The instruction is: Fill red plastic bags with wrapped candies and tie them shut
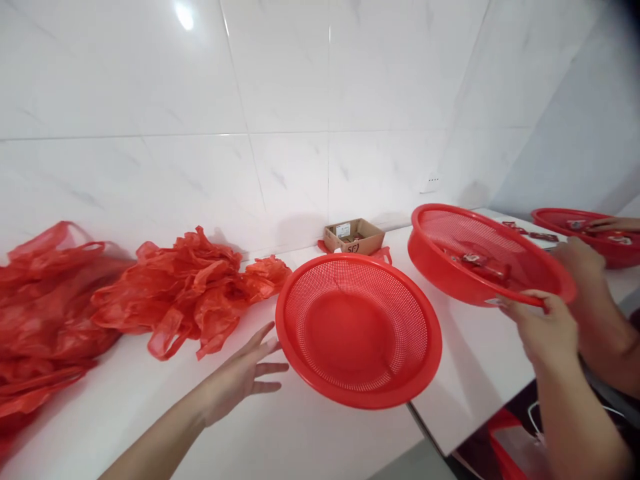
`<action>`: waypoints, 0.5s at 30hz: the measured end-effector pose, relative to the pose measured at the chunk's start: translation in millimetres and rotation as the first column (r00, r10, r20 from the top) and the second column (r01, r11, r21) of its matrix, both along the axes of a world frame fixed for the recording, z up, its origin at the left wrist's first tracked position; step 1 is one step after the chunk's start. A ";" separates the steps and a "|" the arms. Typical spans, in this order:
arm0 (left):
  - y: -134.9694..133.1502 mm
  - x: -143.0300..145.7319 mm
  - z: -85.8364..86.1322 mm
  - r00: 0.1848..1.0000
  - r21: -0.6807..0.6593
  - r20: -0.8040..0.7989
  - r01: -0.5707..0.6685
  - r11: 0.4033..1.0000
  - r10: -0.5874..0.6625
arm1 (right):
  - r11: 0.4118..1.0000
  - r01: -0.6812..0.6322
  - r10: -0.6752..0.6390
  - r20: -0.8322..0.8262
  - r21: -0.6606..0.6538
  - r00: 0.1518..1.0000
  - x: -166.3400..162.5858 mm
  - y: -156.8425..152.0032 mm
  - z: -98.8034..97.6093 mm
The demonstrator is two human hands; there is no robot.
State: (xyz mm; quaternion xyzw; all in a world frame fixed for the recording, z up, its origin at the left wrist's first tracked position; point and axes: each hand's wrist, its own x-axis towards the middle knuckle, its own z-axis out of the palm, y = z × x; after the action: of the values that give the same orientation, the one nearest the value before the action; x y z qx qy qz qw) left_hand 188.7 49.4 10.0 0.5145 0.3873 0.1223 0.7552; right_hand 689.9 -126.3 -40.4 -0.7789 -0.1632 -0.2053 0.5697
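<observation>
My left hand (pixel 245 377) lies open with its fingers spread, just left of an empty red mesh basket (pixel 358 330) that rests on the white table (pixel 310 440). My right hand (pixel 543 327) is closed on the near rim of a second red mesh basket (pixel 480 253), which is lifted and tilted toward me. Several small red packets (pixel 480 263) lie inside that basket. Another person's hand (pixel 580 261) is at the basket's right rim.
Crumpled red plastic bags (pixel 185 290) are heaped along the tiled wall at the left. A small open cardboard box (pixel 354 236) stands at the back. A third red basket (pixel 590 233) with packets sits far right, another hand (pixel 617 224) on it. The table's edge (pixel 425 433) runs beside a gap.
</observation>
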 end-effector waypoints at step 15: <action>-31.1 144.1 -40.1 0.882 -0.139 0.458 -0.055 0.989 0.113 | 0.720 -0.550 0.651 -0.137 0.424 0.747 -145.5 -25.5 77.0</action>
State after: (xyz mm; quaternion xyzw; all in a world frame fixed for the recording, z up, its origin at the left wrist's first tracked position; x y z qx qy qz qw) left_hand 332.7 18.3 -30.2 0.4058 0.2240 0.2505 0.8499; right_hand 544.5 -151.8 36.6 -0.5859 -0.2879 0.0771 0.7536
